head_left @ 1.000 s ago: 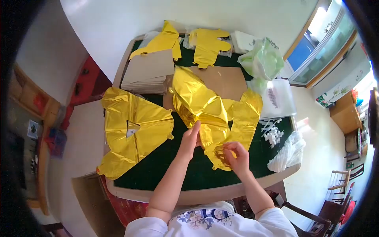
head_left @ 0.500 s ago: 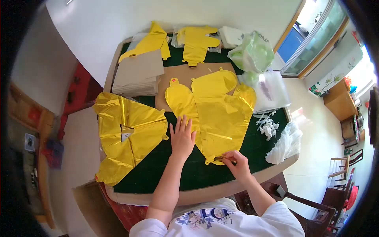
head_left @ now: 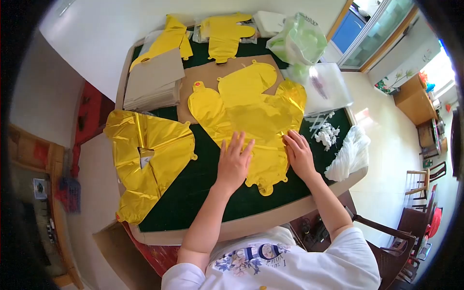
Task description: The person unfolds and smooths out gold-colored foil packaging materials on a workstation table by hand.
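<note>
A flat gold foil balloon [head_left: 261,113] lies in front of me, its lower end narrow with small tabs. My left hand [head_left: 234,162] rests on its lower left part, palm down with fingers spread. At its right edge, my right hand [head_left: 300,153] has its fingers bent together over the foil; the thumb side is partly hidden. A second gold foil balloon [head_left: 166,159], with a triangular opening, lies flat to the left of my left hand.
Cardboard sheets [head_left: 153,79] are stacked at the far left of the green table [head_left: 186,210]. More gold foil shapes [head_left: 223,36] lie at the back. Along the right are a green-white plastic bag [head_left: 299,41], clear plastic sleeves [head_left: 328,89], white scraps [head_left: 326,135] and crumpled white plastic [head_left: 348,154].
My right hand has moved up from the balloon's bottom tab to its right edge. My left hand has shifted right onto the foil. The balloon's lower end looks narrower, and the view has shifted.
</note>
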`<state>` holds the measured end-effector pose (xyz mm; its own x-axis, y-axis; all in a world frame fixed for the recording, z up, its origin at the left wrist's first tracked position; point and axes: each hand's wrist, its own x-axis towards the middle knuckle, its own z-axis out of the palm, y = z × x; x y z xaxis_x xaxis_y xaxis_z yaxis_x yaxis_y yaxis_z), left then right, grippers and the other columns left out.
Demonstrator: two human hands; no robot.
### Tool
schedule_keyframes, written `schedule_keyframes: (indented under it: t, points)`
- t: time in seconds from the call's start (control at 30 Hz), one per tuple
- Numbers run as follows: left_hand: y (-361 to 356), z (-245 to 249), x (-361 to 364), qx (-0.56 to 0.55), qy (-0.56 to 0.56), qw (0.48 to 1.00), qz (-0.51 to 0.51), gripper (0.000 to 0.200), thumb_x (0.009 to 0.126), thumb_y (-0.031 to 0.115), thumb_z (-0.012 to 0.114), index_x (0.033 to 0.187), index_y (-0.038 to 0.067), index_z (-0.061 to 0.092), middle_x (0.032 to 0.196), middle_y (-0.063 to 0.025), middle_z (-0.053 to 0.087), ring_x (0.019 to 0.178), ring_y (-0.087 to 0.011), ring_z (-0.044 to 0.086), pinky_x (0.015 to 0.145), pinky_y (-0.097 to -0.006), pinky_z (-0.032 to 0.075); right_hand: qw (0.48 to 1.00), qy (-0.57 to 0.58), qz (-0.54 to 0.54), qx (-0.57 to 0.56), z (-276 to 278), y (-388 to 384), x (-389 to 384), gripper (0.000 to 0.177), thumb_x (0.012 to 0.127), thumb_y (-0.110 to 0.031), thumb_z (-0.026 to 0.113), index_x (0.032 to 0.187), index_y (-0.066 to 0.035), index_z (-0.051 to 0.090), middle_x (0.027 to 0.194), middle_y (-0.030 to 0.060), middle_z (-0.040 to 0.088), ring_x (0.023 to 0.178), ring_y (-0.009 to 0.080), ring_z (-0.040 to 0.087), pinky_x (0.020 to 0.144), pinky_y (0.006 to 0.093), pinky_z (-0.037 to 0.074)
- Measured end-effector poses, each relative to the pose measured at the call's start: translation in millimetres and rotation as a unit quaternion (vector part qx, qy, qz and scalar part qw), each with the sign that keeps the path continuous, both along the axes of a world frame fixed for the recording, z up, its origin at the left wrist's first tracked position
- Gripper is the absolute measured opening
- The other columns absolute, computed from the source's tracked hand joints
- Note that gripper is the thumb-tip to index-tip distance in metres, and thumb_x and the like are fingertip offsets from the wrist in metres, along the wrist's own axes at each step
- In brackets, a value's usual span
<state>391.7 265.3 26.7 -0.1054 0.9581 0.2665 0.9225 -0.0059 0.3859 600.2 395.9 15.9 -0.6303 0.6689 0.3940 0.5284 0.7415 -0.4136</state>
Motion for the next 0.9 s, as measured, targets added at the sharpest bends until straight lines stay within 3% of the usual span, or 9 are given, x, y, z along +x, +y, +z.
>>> schedule_keyframes:
  t: [0.13, 0.47, 0.67, 0.77, 0.9]
  points:
    - [-16, 5, -8, -0.084, -0.012, 0.995, 0.052, 0.052, 0.093, 0.021, 0.053, 0.142, 0.015, 0.034, 0.145, -0.0179, 0.033, 0.133, -0.0289, 0.035, 0.110, -0.0536, 0.022, 0.998, -0.057, 0.015, 0.027, -1, -11, 3, 0.029, 0.090, -0.011, 0.056, 0.119, -0.008, 0.057, 0.129, 0.0142, 0.052, 0.121, 0.0314, 0.048, 0.102, 0.0470, 0.036]
    - [-28, -9, -5, -0.067, 0.008, 0.998, 0.005, 0.056, 0.092, 0.022, 0.055, 0.142, 0.014, 0.031, 0.149, -0.0162, 0.026, 0.133, -0.0257, 0.037, 0.110, -0.0547, 0.022, 0.998, -0.062, -0.003, 0.028, 5, -34, 18, 0.030, 0.089, -0.012, 0.057, 0.119, -0.009, 0.057, 0.126, 0.0136, 0.053, 0.120, 0.0304, 0.049, 0.103, 0.0473, 0.036]
    - [-31, -12, -3, -0.039, -0.032, 0.999, 0.011, 0.046, 0.093, 0.022, 0.054, 0.136, 0.011, 0.042, 0.147, -0.0158, 0.031, 0.133, -0.0294, 0.037, 0.109, -0.0543, 0.024, 0.998, -0.048, -0.001, 0.027, 3, -26, 21, 0.032, 0.089, -0.011, 0.056, 0.121, -0.008, 0.056, 0.128, 0.0141, 0.052, 0.123, 0.0314, 0.046, 0.104, 0.0478, 0.035]
    - [-27, -4, -2, 0.017, 0.022, 1.000, 0.001, 0.041, 0.092, 0.021, 0.056, 0.131, 0.013, 0.050, 0.144, -0.0148, 0.037, 0.133, -0.0293, 0.037, 0.108, -0.0536, 0.026, 0.998, -0.045, -0.010, 0.042, 5, -8, 17, 0.035, 0.090, -0.011, 0.054, 0.125, -0.007, 0.053, 0.132, 0.0145, 0.049, 0.128, 0.0316, 0.042, 0.106, 0.0477, 0.032]
    - [-25, -3, 12, -0.022, 0.008, 0.996, -0.088, 0.038, 0.089, 0.022, 0.059, 0.127, 0.017, 0.055, 0.141, -0.0121, 0.042, 0.134, -0.0292, 0.036, 0.108, -0.0530, 0.027, 0.996, -0.069, -0.029, 0.050, -5, -2, 14, 0.036, 0.090, -0.012, 0.054, 0.125, -0.008, 0.052, 0.132, 0.0136, 0.049, 0.128, 0.0298, 0.042, 0.107, 0.0470, 0.032]
